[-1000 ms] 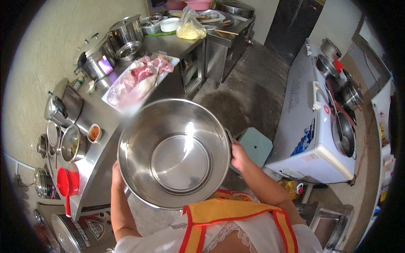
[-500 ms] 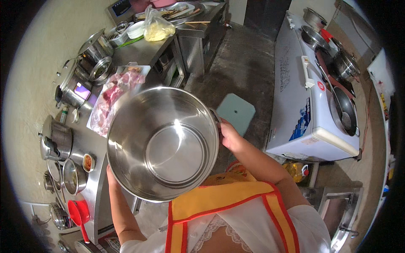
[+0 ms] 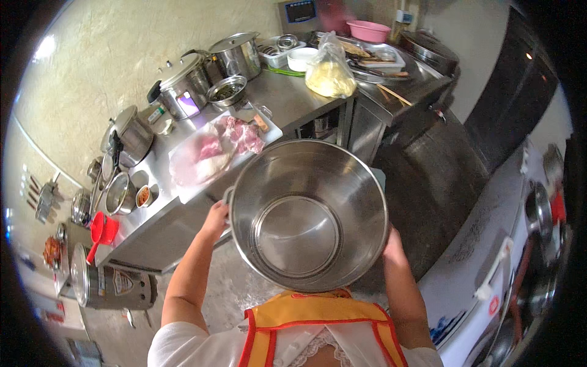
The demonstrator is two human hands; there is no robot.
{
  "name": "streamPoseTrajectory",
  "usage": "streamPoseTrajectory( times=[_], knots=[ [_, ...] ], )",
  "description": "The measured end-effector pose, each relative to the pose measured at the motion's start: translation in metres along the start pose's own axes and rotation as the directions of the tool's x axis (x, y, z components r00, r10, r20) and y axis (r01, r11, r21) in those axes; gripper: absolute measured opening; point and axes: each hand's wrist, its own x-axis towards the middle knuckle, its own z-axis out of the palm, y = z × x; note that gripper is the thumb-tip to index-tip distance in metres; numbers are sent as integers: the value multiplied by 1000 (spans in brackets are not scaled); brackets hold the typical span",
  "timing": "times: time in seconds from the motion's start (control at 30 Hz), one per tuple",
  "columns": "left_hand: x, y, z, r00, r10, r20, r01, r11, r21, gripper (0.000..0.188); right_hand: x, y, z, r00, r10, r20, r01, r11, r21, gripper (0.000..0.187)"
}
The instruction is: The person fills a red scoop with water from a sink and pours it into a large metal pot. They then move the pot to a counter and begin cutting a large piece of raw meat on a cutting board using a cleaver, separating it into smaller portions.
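Note:
A large stainless steel pot (image 3: 309,214) is in front of my body, its open mouth facing up towards me. Only bare shiny metal shows inside it. My left hand (image 3: 216,220) is closed at the side handle on the pot's left. On the opposite side my right hand (image 3: 394,244) grips the pot, its fingers partly hidden behind the wall. Just beyond the pot's left rim, slabs of raw meat (image 3: 241,134) and a clear plastic wrap lie on a white cutting board (image 3: 274,133) on the steel counter (image 3: 287,98).
Pressure cookers (image 3: 183,85), a tall pot (image 3: 237,55) and bowls line the wall side. A bag of yellow food (image 3: 330,78) sits at the counter's corner. A red ladle (image 3: 104,230) lies at the near left end. A white chest freezer (image 3: 471,257) stands at right.
My view has turned left towards the counter. The pot is now more level in front of me, and my left hand shows at its handle.

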Motion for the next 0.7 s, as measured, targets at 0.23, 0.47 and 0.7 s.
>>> streamPoseTrajectory(
  times=[0.23,0.47,0.7],
  knots=[
    [14,26,141,993,17,114,-25,997,67,13,0,-133,-10,987,-154,-52,141,970,-196,40],
    [37,25,226,975,106,196,-78,986,-145,13,39,-232,44,935,-296,-197,220,917,-333,40],
    [69,-10,254,960,142,242,-36,918,-396,8,59,-273,99,887,-408,-217,266,835,-482,40]
  ],
)
